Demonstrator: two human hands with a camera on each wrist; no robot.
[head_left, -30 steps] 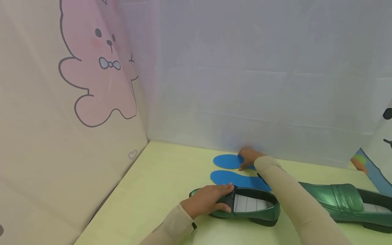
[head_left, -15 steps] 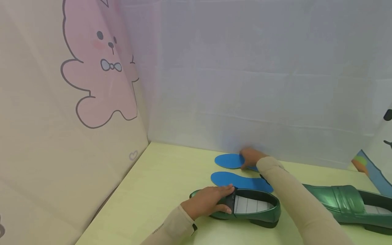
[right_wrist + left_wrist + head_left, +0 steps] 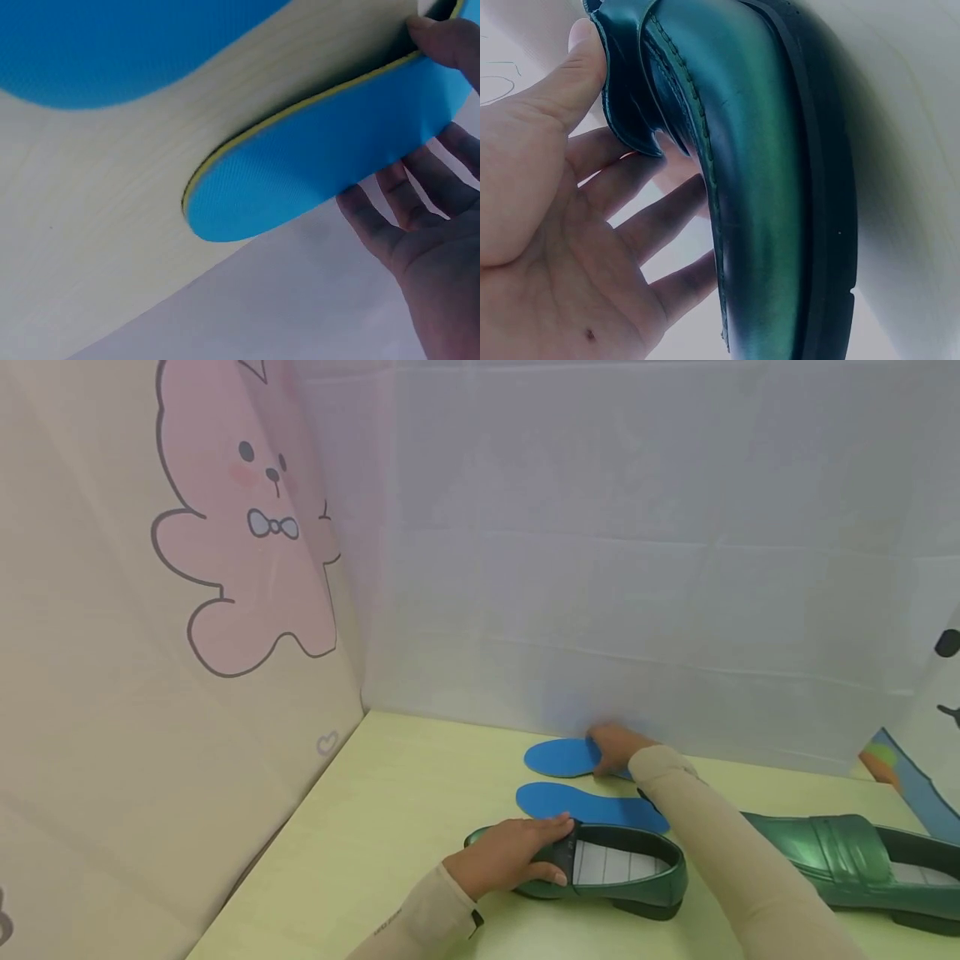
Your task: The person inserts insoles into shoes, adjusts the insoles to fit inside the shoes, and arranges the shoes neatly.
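Observation:
In the head view, a green loafer (image 3: 633, 887) lies sole down on the table, its pale lining showing. My left hand (image 3: 504, 860) holds it across the upper, thumb and fingers on the dark band by the opening. The left wrist view shows the thumb on the edge of the loafer's upper (image 3: 757, 150) and the fingers along its far side. Close to the back wall, my right hand (image 3: 618, 749) holds a blue insole (image 3: 557, 757) by its edges. In the right wrist view, thumb and fingers span the insole (image 3: 315, 157), which looks slightly raised along one edge.
A second blue insole (image 3: 562, 799) lies between the held insole and the near loafer. Another green loafer (image 3: 847, 860) stands at the right, partly behind the right sleeve (image 3: 735, 860). Cloth walls (image 3: 600, 568) border the pale yellow table (image 3: 405, 793) at the back and left.
Both hands stay almost where they were, on the loafer and the far insole. The whole head view has shifted very slightly.

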